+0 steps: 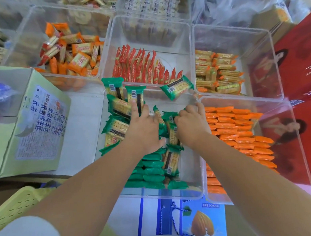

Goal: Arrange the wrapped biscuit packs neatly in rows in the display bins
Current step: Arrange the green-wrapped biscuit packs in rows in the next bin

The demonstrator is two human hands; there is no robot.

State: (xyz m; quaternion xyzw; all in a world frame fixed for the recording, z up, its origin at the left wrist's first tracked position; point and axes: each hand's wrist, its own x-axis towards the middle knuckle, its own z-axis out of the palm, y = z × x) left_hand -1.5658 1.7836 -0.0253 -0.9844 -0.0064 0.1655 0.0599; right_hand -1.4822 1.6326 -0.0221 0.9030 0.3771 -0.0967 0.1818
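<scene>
**Both hands working among green packs in the near bin**

Left of the near bin (154, 197), a pale green box (36, 122) is lying on the counter (81, 129), and a yellow basket (18, 205) is sitting closer to the person. Inside the near bin, green packs (153, 172) are standing in tidy rows at the near end and lying jumbled at the far-left end. One is resting on the far rim. The left hand (142, 129) is lying fairly flat over the jumble, its forefinger straight and pressing on an upright pack. Just right of it, the right hand (192, 125) is curling thumb and fingers round green packs in the bin's middle. Beyond the near bin, red packs (140, 69) are standing in rows. Right of the near bin, orange packs (240, 132) are lying stacked in rows.
</scene>
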